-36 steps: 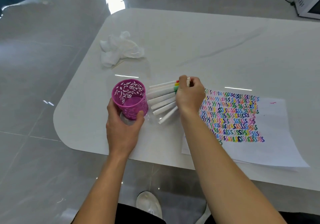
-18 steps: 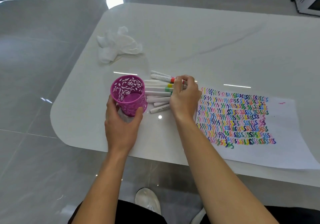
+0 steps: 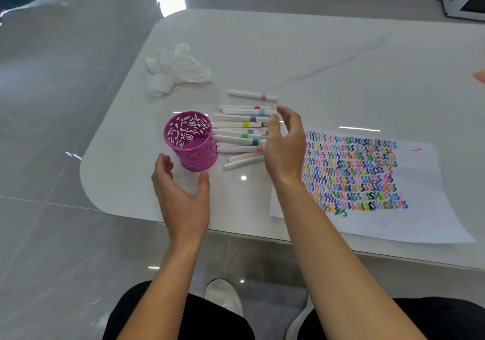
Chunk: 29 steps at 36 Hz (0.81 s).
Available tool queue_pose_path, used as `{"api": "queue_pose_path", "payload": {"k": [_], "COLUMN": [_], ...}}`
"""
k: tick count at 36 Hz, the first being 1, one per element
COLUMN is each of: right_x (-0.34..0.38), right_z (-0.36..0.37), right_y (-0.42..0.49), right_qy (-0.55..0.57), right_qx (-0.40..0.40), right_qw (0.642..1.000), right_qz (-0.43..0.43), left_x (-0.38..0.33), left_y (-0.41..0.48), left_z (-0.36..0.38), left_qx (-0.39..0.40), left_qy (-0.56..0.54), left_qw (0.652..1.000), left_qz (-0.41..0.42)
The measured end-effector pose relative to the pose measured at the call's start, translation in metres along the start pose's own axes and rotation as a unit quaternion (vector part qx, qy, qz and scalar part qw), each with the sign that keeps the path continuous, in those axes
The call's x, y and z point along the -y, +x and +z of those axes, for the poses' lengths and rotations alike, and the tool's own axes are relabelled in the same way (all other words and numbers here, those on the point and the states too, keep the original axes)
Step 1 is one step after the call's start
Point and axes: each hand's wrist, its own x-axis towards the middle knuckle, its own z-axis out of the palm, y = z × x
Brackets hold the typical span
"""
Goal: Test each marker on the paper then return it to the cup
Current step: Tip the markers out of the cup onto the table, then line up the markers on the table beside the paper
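Markers (image 3: pixel 240 132) lie spread on the worktop (image 3: pixel 315 64), just left of my right hand (image 3: pixel 284 148), which has let them go and hangs wide. My left hand (image 3: pixel 183 198) has released the cup (image 3: pixel 190 141) just ahead, fingers loose. Next, I'd pick one to test on the paper (image 3: pixel 420 221).

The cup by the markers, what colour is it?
The cup is magenta, with leafy cut-out holes all over. The head view shows it best.
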Motion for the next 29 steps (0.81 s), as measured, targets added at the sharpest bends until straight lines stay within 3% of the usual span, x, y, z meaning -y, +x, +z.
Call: {"api": "queue_pose_path", "payload": {"k": [7, 17, 24, 29], "right_x": [-0.002, -0.050, -0.075, -0.084], "right_z": [-0.056, -0.135, -0.158, -0.163], "right_y": [-0.011, -0.045, -0.058, -0.061], "right_qy": [-0.014, -0.225, -0.330, -0.357], "right_qx": [-0.035, -0.010, 0.019, 0.048], "right_qw": [0.999, 0.968, 0.929, 0.916], "right_qz": [-0.032, -0.114, -0.165, -0.178], "left_x": [-0.009, -0.015, -0.020, -0.024], "left_y": [-0.033, -0.041, -0.029, -0.027], "left_z": [0.011, 0.034, 0.050, 0.054], "left_qx": [0.029, 0.128, 0.165, 0.148], "left_qy": [0.032, 0.119, 0.198, 0.232], "left_qw": [0.998, 0.960, 0.935, 0.925], "left_qz": [0.052, 0.220, 0.242, 0.263]}}
